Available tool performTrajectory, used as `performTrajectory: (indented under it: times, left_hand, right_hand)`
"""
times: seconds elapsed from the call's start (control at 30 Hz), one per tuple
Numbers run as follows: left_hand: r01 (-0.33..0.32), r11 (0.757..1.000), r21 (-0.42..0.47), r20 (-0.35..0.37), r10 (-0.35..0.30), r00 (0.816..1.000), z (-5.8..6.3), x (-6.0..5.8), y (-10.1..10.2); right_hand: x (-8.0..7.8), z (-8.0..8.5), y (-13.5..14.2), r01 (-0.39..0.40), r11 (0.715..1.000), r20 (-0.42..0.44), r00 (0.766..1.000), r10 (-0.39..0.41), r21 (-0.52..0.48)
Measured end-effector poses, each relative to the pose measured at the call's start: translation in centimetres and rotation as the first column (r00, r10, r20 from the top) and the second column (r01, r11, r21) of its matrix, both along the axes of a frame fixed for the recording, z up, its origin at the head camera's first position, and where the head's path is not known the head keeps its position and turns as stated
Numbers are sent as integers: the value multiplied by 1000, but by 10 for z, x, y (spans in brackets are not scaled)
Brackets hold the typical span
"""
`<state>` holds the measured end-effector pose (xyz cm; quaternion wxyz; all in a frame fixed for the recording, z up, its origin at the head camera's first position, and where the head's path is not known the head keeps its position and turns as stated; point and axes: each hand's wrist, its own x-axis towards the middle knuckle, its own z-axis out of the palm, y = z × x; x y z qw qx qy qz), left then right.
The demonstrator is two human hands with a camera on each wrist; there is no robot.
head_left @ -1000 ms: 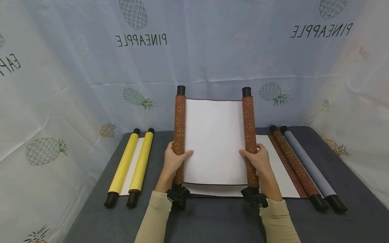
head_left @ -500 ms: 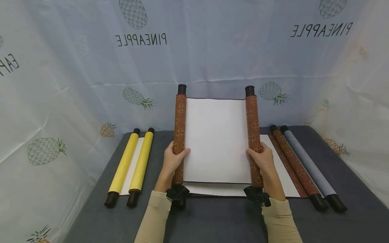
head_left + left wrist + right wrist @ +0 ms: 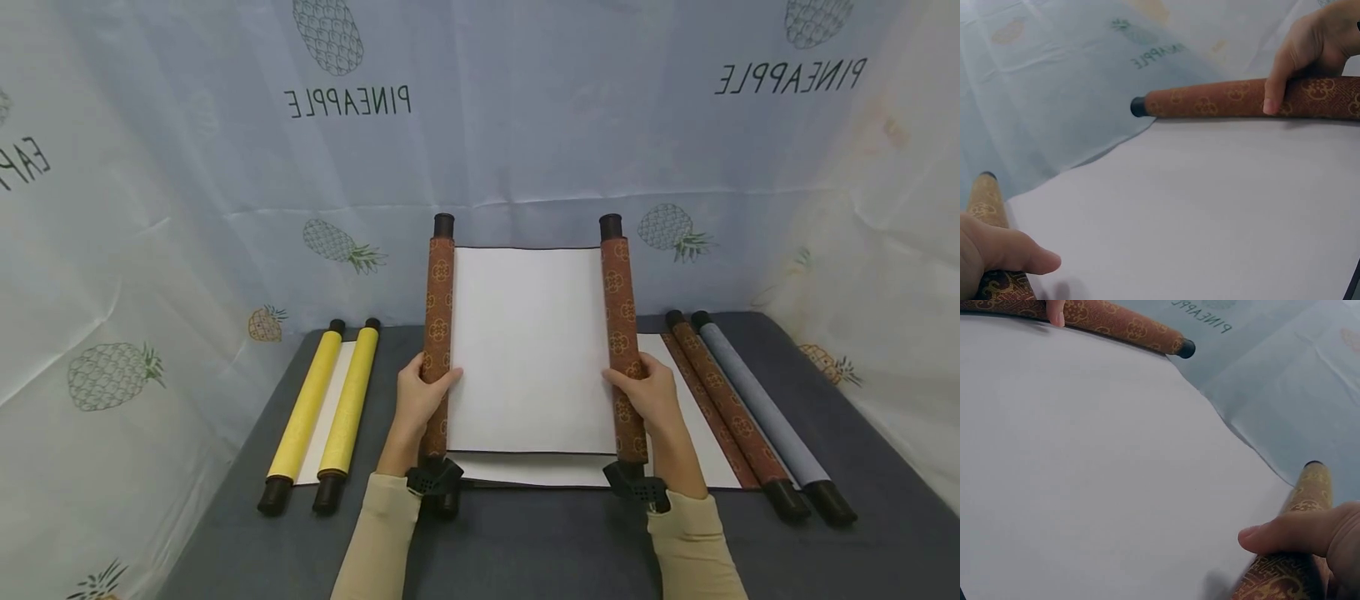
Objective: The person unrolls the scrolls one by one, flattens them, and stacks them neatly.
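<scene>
A hanging scroll with a blank white sheet (image 3: 532, 350) is partly unrolled, held tilted up above the dark table. My left hand (image 3: 420, 396) grips its left brown patterned roller (image 3: 438, 292), thumb lying over the paper's edge. On the opposite side, my right hand (image 3: 651, 396) grips the right roller (image 3: 618, 300) in the same way. Black knobs cap the rollers. Both wrist views show the thumbs in front of the rollers, while most other fingers are hidden behind. Under the raised scroll another white sheet (image 3: 690, 417) lies flat, partly covered.
To the left, a yellow scroll (image 3: 348, 400) lies slightly unrolled on the dark tabletop (image 3: 525, 550). A brown patterned roller (image 3: 723, 400) and a grey roller (image 3: 765, 404) lie side by side at the right. Pineapple-print curtains (image 3: 525, 125) surround the table's back and sides.
The two held rollers have spread slightly apart, mainly as my right hand moved right. Over the last half second the scroll has dropped a little and shifted slightly left.
</scene>
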<state>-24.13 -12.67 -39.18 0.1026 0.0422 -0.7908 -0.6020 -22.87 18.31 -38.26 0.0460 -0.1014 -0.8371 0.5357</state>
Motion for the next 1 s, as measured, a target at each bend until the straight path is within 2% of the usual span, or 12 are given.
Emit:
performTrajectory:
  times: [0.13,0.23,0.63,0.8,1.0]
  left_hand:
    - [-1,1000,-5,-10,1,1000,0,0,-1]
    - [0,1000,-13,-18,0,1000,0,0,-2]
    - [55,998,-5,-16,-56,998,2,2,-4]
    - [34,999,7,-3,-34,999,3,2,-3]
    - [8,1000,21,7,-8,1000,2,1,-3]
  right_hand:
    - [2,3,0,-28,1000,9,1000,28,8]
    - [2,4,-1,-32,999,23,999,32,-27]
    - [0,4,-3,39,991,65,997,-31,-127]
    - [0,5,-6,51,988,76,996,-40,-145]
    - [-1,4,-7,72,992,48,997,-67,-107]
